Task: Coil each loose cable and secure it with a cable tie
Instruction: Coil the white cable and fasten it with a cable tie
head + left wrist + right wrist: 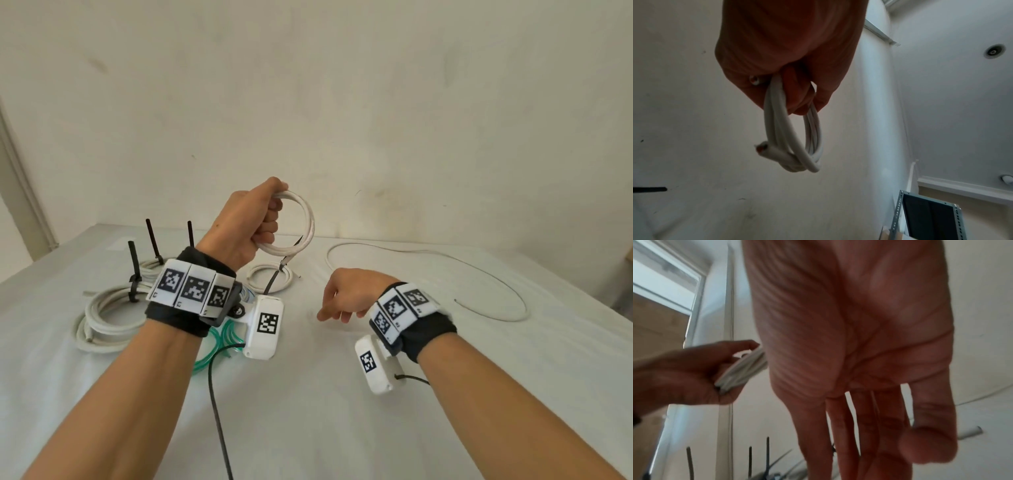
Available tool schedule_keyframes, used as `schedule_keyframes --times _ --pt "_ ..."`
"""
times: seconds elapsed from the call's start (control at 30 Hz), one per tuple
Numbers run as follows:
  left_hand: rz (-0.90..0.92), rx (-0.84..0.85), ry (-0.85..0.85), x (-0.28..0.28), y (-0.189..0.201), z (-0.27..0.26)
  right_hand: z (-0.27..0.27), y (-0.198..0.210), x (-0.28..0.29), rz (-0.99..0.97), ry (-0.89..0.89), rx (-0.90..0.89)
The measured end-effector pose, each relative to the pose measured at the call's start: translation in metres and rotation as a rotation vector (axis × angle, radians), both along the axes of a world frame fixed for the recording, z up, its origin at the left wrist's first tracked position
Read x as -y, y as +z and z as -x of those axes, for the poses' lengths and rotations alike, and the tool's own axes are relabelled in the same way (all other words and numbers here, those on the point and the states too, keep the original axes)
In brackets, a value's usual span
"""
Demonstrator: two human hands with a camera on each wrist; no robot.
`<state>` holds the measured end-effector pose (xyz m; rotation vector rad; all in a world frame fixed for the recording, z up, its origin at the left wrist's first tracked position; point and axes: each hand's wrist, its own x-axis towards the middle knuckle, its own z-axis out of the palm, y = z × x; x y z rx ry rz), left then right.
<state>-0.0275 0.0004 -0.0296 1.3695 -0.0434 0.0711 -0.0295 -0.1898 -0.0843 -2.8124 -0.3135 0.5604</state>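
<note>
The left hand point(251, 222) grips a coiled white round cable point(301, 226), fingers curled round its loops, raised above the white table point(342, 411). The right hand point(346, 296) hovers low beside it, relaxed and holding nothing. A loose thin white cable point(479, 270) lies toward the table's far right edge.
</note>
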Motion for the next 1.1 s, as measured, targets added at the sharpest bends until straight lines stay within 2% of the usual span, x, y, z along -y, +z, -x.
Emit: schedule_keyframes --times 0.23,0.33,0.43,0.67,0.83,0.93,1.1 --pt "-0.023 -0.04 -0.012 0.0 -0.008 -0.007 -0.011 -0.023 -0.034 0.118 0.029 0.16" --pt "-0.021 -0.046 -0.009 -0.002 -0.009 -0.01 -0.017 -0.025 -0.035 0.076 -0.001 0.156" --pt "-0.005 -0.041 0.013 -0.006 -0.009 -0.014 -0.025 -0.013 -0.025 -0.193 -0.085 0.152" --pt "-0.004 -0.046 0.102 -0.014 -0.017 -0.021 -0.021 0.03 -0.02 -1.041 -0.274 0.35" --pt "-0.029 -0.05 0.16 -0.012 -0.017 -0.02 -0.002 0.059 -0.024 -1.453 -0.292 0.548" --pt "-0.04 -0.053 0.209 -0.013 -0.018 -0.021 0.008 0.07 -0.029 -1.604 -0.259 0.599" --pt "-0.059 -0.046 0.276 -0.011 -0.021 -0.023 0.022 0.075 -0.041 -1.602 -0.149 0.668"
